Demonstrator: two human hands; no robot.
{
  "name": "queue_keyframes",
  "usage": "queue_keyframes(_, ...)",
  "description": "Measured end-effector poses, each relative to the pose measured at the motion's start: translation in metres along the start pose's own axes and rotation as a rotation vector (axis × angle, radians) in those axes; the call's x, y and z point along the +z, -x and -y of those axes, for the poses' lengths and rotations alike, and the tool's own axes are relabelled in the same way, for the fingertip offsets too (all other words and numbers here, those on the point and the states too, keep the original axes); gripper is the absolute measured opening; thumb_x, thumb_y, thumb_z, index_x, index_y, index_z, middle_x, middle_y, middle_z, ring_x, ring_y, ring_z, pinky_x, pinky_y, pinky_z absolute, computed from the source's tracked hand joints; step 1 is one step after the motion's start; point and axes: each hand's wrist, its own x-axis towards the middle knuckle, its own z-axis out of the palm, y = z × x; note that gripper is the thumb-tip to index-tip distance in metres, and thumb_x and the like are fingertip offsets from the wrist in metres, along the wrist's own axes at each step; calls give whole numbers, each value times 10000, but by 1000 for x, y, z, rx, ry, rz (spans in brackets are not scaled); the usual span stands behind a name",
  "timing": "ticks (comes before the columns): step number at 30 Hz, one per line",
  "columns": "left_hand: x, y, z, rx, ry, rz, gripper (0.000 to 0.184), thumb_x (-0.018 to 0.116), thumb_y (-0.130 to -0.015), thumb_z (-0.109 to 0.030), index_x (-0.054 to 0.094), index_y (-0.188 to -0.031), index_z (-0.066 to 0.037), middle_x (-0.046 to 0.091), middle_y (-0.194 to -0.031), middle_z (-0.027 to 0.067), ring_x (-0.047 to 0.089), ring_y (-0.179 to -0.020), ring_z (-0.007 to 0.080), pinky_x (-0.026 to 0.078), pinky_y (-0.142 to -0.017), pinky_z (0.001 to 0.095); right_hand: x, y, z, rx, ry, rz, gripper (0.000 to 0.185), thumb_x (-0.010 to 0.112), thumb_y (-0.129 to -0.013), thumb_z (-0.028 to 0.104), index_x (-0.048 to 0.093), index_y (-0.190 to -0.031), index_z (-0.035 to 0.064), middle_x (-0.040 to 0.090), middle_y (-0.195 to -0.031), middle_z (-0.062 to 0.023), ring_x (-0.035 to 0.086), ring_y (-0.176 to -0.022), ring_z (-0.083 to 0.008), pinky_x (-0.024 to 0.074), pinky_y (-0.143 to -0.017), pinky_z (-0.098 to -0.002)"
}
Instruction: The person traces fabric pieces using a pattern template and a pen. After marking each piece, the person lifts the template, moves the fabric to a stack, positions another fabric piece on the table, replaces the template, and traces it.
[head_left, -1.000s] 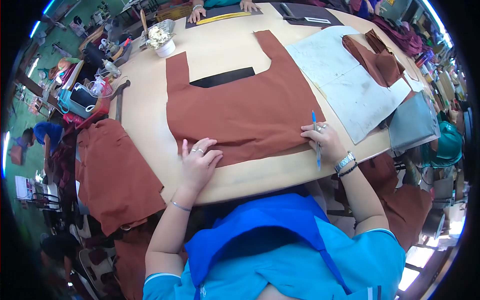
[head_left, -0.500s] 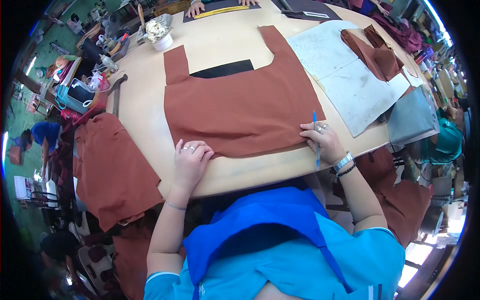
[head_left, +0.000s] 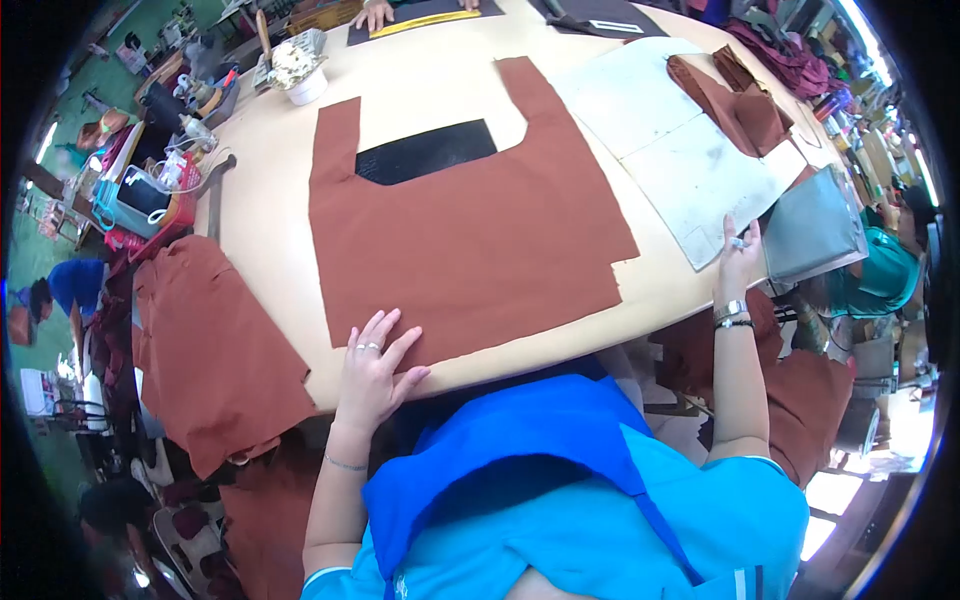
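A brown fabric piece (head_left: 470, 245) with two upright strips lies flat on the table. My left hand (head_left: 378, 372) rests on its lower left edge, fingers spread and holding nothing. Over the right part of the table, my right hand (head_left: 738, 255) is beside the lower end of a white paper sheet (head_left: 690, 160). Its fingers are partly curled around something small and pale that I cannot make out. The pen is not clearly visible. A black flat piece (head_left: 430, 150) shows between the fabric's strips.
More brown fabric hangs over the table's left edge (head_left: 215, 350). A white pot (head_left: 305, 85) and a hammer (head_left: 215, 200) are at the left. Folded brown fabric (head_left: 745, 115) and a grey sheet (head_left: 815, 225) lie right. Across the table are a person's hands (head_left: 374, 14) and a yellow ruler (head_left: 425, 22).
My right hand has let go of the fabric and moved right to the paper's lower end. My left hand has opened and spread out. The fabric's lower edge lies flatter and nearer to me.
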Motion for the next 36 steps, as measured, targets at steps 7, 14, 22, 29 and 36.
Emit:
queue_keyframes(7,4,6,0,24,4,-4,495,649,-842,-496,658,-1219,-176,485,-1419,122,433,-1331,340,313,-1084,580,-1,-22,26,522,-494,-102,573,745,-870,220,457,-1329,36,596,-1237,-102,601,-1091,-233,512,-907,-411)
queue_keyframes(14,1,5,0,12,37,-27,481,645,-852,-477,660,-1208,-154,532,-1372,114,460,-1315,322,333,-1076,568,30,-80,99,35,-152,145,428,703,-871,170,562,-1239,5,617,-1207,-113,595,-1090,-194,472,-953,-327)
queue_keyframes(22,-18,-14,7,-74,376,-160,379,591,-925,-332,643,-1200,-77,612,-1248,147,563,-1185,333,400,-1035,490,69,-107,279,-272,-199,354,441,708,-879,255,574,-1231,26,665,-1083,-64,652,-964,-163,537,-851,-322)
queue_keyframes(29,-28,-84,13,-313,1109,-303,488,470,-1014,-414,543,-1320,-41,595,-1278,98,557,-1190,234,420,-1004,358,136,-35,328,15,-515,913,456,627,-922,360,527,-1273,87,621,-1136,-113,629,-915,-255,532,-812,-323)
queue_keyframes(36,-22,-138,33,-417,1938,20,766,427,-950,-640,364,-1458,-70,484,-1385,96,502,-1242,207,428,-999,376,155,-11,292,262,-619,1094,396,615,-940,287,579,-1215,5,682,-1085,-109,693,-885,-182,589,-755,-318)
